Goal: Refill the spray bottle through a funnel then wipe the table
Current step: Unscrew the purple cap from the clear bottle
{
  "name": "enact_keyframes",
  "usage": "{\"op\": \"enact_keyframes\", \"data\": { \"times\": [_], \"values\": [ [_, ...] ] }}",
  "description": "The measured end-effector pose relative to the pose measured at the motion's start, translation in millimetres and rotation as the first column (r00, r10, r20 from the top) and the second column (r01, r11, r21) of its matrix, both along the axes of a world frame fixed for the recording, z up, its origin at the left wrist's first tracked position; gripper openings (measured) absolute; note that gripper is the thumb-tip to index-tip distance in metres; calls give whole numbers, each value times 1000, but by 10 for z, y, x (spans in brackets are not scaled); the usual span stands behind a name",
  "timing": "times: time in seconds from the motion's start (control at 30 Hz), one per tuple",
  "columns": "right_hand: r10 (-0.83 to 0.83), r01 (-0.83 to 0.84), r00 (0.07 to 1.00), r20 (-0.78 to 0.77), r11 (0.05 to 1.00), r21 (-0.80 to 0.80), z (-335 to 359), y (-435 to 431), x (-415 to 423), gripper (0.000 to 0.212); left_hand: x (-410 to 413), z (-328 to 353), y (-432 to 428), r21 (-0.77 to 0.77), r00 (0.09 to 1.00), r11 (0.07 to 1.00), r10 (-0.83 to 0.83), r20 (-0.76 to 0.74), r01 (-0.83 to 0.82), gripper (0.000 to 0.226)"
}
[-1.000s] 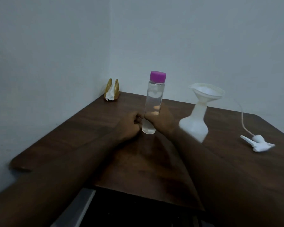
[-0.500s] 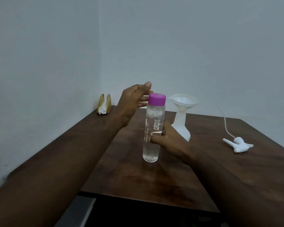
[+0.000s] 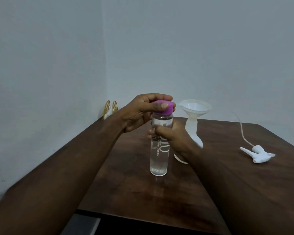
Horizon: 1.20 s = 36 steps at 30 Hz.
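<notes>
Your left hand [image 3: 139, 112] pinches the purple cap [image 3: 166, 111] of the clear water bottle [image 3: 159, 158], and your right hand [image 3: 175, 138] wraps its upper body at centre frame. The bottle stands upright on the counter [image 3: 143, 192]. Right of it the white spray bottle [image 3: 193, 133] holds the funnel [image 3: 196, 107], and the spray head [image 3: 258, 154] lies far right.

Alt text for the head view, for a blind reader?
A left hand grips the purple cap of a clear plastic bottle that the right hand holds upright on a dark wooden table. Behind, a white funnel sits in a white spray bottle; a white trigger head lies to the right.
</notes>
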State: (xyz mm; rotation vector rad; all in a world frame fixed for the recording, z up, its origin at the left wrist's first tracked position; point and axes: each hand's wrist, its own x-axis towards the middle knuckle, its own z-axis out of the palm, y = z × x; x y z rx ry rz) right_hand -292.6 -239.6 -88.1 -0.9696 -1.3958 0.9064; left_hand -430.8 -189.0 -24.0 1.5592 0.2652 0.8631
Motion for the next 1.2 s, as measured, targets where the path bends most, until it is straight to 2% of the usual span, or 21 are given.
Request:
{"op": "enact_keyframes", "data": {
  "times": [0.07, 0.23, 0.33, 0.4, 0.53, 0.67, 0.73, 0.93, 1.2],
  "values": [
    [44, -45, 998, -40, 999, -28, 22, 19, 0, 46, 22, -8, 14, 50, 999, 998, 27, -22, -26, 35],
    [-22, 20, 999, 27, 997, 71, 21, 34, -40, 24, 173, -77, -33, 163, 988, 977, 146, -39, -138, 35],
    [-77, 68, 995, 56, 986, 152, 35, 17, -34, 13, 245, -119, -42, 168, 976, 963, 218, -31, -210, 41],
    [-114, 102, 992, 53, 976, 192, 39, -9, -36, 22, 252, -117, -49, 149, 980, 971, 195, -37, -188, 41],
    [-107, 106, 994, -2, 982, 154, -12, 47, -45, 8, 253, -105, -63, 125, 989, 982, 147, -31, -142, 33],
    [-160, 172, 984, -74, 964, 203, -54, 89, -119, 19, 273, -131, -96, 171, 980, 966, 198, -2, -195, 13],
    [-182, 193, 981, -68, 946, 262, -65, 87, -148, 27, 270, -144, -103, 162, 975, 962, 221, 6, -219, 15],
    [-232, 244, 970, -78, 930, 274, -88, 80, -182, 30, 278, -130, -143, 145, 961, 951, 276, -3, -273, 16],
    [-264, 281, 960, -97, 903, 325, -92, 46, -229, 29, 277, -142, -143, 130, 963, 954, 270, 11, -269, 14]
  ]
}}
